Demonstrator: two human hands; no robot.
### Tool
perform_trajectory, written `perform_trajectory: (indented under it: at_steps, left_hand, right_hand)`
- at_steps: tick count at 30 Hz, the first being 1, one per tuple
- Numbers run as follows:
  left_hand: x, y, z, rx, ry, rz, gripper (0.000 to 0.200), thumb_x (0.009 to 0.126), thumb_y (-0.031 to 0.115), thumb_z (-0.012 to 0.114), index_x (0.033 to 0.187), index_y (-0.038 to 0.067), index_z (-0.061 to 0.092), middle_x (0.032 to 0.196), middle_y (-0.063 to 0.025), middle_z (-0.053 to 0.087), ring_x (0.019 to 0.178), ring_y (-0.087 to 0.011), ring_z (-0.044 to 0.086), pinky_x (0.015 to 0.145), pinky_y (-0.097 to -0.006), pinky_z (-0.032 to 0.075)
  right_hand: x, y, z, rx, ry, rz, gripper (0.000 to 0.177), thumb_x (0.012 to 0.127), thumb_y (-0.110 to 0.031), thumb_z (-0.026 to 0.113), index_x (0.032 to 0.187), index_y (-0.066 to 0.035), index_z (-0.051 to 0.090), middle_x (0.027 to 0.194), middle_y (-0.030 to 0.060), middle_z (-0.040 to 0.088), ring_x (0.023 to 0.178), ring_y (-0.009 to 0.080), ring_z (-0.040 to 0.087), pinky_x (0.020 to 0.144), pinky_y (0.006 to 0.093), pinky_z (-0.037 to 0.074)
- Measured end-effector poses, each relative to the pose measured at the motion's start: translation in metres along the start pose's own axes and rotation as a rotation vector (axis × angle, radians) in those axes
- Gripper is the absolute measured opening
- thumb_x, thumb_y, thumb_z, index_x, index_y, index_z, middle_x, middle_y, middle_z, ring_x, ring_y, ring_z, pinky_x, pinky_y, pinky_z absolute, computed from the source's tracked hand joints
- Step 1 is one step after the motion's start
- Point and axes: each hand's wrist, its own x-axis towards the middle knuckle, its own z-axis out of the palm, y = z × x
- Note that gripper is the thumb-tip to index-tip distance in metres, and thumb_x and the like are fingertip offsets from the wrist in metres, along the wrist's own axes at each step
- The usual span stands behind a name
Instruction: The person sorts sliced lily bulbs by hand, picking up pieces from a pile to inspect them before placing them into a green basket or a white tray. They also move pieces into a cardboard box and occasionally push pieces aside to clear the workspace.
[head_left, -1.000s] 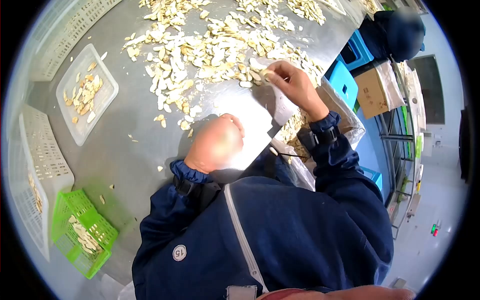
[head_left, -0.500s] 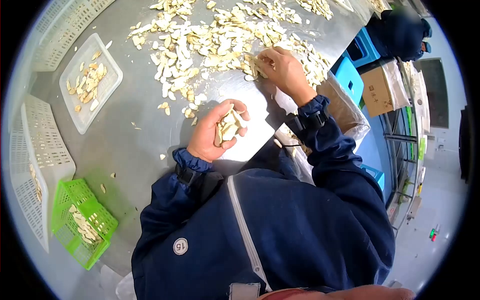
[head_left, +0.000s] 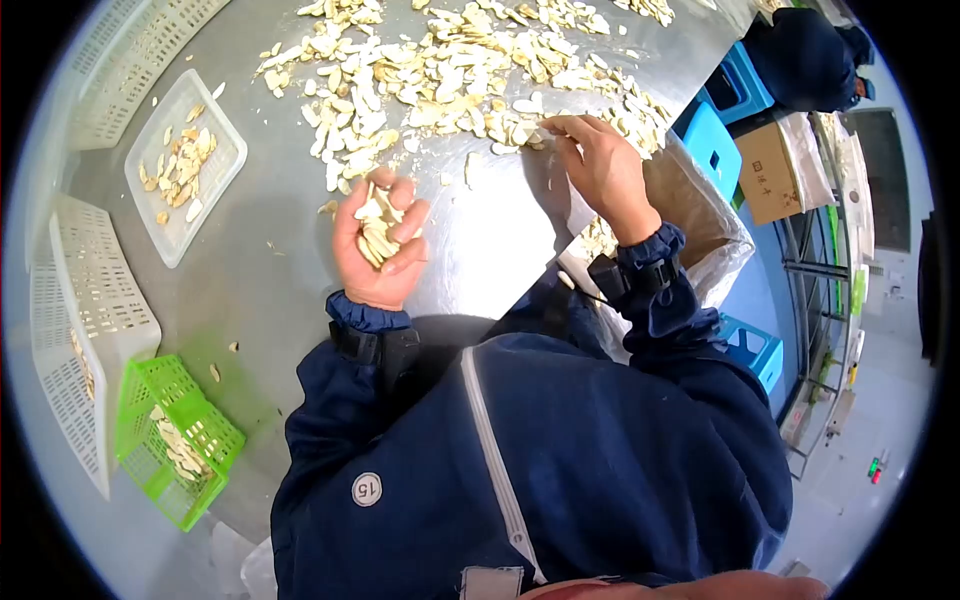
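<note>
Clutching handful of pale slices (head_left: 374, 228) in curled left hand (head_left: 378, 245), above metal table (head_left: 270, 180). Reaching with right hand (head_left: 606, 172) to near edge of slice pile (head_left: 450, 75) spread on table; cannot tell if pinching any.

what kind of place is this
Probably a food sorting or packing room: pale slices are spread over a metal table, with more in a white tray and a green basket, and someone else in dark clothing is beyond the table.
</note>
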Motion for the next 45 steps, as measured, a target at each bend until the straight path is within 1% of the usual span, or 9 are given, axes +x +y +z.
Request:
perform_trajectory:
  at_steps: [13, 17, 20, 24, 27, 31, 35, 36, 45]
  left_hand:
    - [0.0, -0.004, 0.0, 0.096, 0.159, -0.033, 0.031, 0.111, 0.032, 0.049, 0.121, 0.005, 0.061, 0.103, -0.0094, 0.058, 0.082, -0.0182, 0.056, 0.041, -0.0216, 0.046]
    - [0.0, -0.005, -0.002, 0.125, 0.175, -0.064, 0.031, 0.112, 0.031, 0.048, 0.121, 0.006, 0.063, 0.103, -0.0097, 0.058, 0.082, -0.0172, 0.055, 0.04, -0.021, 0.047]
    - [0.001, -0.007, -0.002, 0.143, 0.179, -0.065, 0.031, 0.112, 0.031, 0.048, 0.121, 0.005, 0.063, 0.103, -0.0101, 0.06, 0.081, -0.0173, 0.055, 0.04, -0.0207, 0.047]
    - [0.002, -0.008, -0.001, 0.173, 0.186, -0.083, 0.031, 0.112, 0.031, 0.048, 0.12, 0.005, 0.063, 0.103, -0.0103, 0.061, 0.081, -0.0175, 0.056, 0.04, -0.0205, 0.047]
    - [0.001, -0.009, -0.001, 0.211, 0.193, -0.103, 0.031, 0.112, 0.031, 0.049, 0.119, 0.004, 0.063, 0.102, -0.0101, 0.061, 0.081, -0.0175, 0.058, 0.041, -0.0204, 0.048]
    - [0.002, -0.011, 0.0, 0.248, 0.218, -0.135, 0.032, 0.112, 0.032, 0.049, 0.118, 0.004, 0.063, 0.101, -0.0101, 0.063, 0.081, -0.0171, 0.059, 0.04, -0.0201, 0.047]
    - [0.003, -0.013, 0.004, 0.288, 0.26, -0.147, 0.031, 0.11, 0.035, 0.053, 0.112, 0.004, 0.06, 0.098, -0.0096, 0.064, 0.078, -0.0169, 0.063, 0.04, -0.0202, 0.044]
    - [0.003, -0.013, 0.005, 0.301, 0.267, -0.147, 0.031, 0.11, 0.035, 0.053, 0.112, 0.004, 0.06, 0.098, -0.0095, 0.064, 0.078, -0.0169, 0.063, 0.04, -0.0201, 0.044]
    - [0.003, -0.014, 0.001, 0.287, 0.242, -0.166, 0.034, 0.111, 0.033, 0.05, 0.118, 0.002, 0.062, 0.102, -0.0113, 0.064, 0.081, -0.0166, 0.063, 0.038, -0.0207, 0.047]
  right_hand:
    - [0.018, -0.008, 0.016, 0.035, -0.022, -0.208, 0.019, 0.094, -0.016, 0.068, 0.11, -0.013, 0.079, 0.113, 0.0056, 0.075, 0.106, 0.0318, 0.067, 0.092, 0.0417, 0.056]
    - [0.02, -0.011, 0.015, 0.076, -0.05, -0.008, 0.02, 0.093, -0.016, 0.071, 0.111, -0.011, 0.078, 0.116, 0.0079, 0.075, 0.107, 0.0339, 0.068, 0.092, 0.041, 0.056]
    - [0.017, -0.027, 0.009, 0.024, 0.001, -0.36, 0.015, 0.094, -0.018, 0.069, 0.105, -0.012, 0.077, 0.11, 0.0075, 0.076, 0.102, 0.0328, 0.068, 0.089, 0.0414, 0.055]
    - [0.019, -0.017, 0.027, 0.095, -0.031, -0.192, 0.019, 0.095, -0.019, 0.068, 0.111, -0.011, 0.076, 0.106, 0.0109, 0.075, 0.095, 0.0328, 0.071, 0.086, 0.0418, 0.056]
    - [0.02, -0.016, 0.022, 0.299, -0.082, 0.16, 0.023, 0.098, -0.022, 0.066, 0.115, -0.008, 0.075, 0.103, 0.0132, 0.076, 0.089, 0.0332, 0.072, 0.08, 0.0399, 0.056]
    - [0.019, -0.006, 0.015, 0.482, -0.051, 0.3, 0.033, 0.104, -0.029, 0.064, 0.122, -0.003, 0.071, 0.094, 0.0146, 0.076, 0.084, 0.024, 0.074, 0.076, 0.0366, 0.057]
    - [0.015, -0.004, 0.022, 0.851, -0.127, 0.422, 0.046, 0.105, -0.016, 0.065, 0.14, 0.013, 0.056, 0.104, 0.0162, 0.075, 0.095, 0.0185, 0.075, 0.082, 0.0296, 0.059]
    - [0.017, -0.002, 0.022, 0.882, -0.192, 0.366, 0.051, 0.105, -0.01, 0.063, 0.145, 0.019, 0.046, 0.11, 0.0181, 0.074, 0.101, 0.0198, 0.075, 0.086, 0.0282, 0.06]
    - [0.018, -0.038, 0.012, 0.965, -0.289, 0.355, 0.043, 0.105, -0.01, 0.063, 0.139, 0.014, 0.054, 0.105, 0.011, 0.073, 0.097, 0.016, 0.073, 0.085, 0.0266, 0.059]
